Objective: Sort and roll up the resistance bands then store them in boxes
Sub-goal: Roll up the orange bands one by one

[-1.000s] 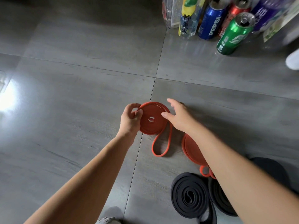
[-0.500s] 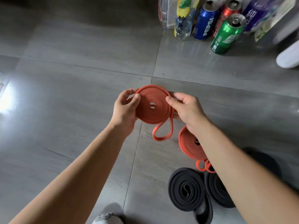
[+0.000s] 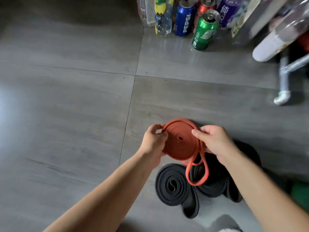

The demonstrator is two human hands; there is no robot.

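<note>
We have drawn the orange band (image 3: 180, 141) nearer, so it now hangs low in the frame's centre above the black rolls (image 3: 172, 185) on the floor (image 3: 66, 114). Our left hand (image 3: 153, 143) and right hand (image 3: 212, 141) each pinch the coil's rim. Rolling is nearly done; next, we judge, the dangling tail (image 3: 197, 174) needs winding in.

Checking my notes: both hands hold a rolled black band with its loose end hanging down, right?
No. The band in the left hand and right hand is orange, not black, as the head view shows; its loose end does hang down.
</note>
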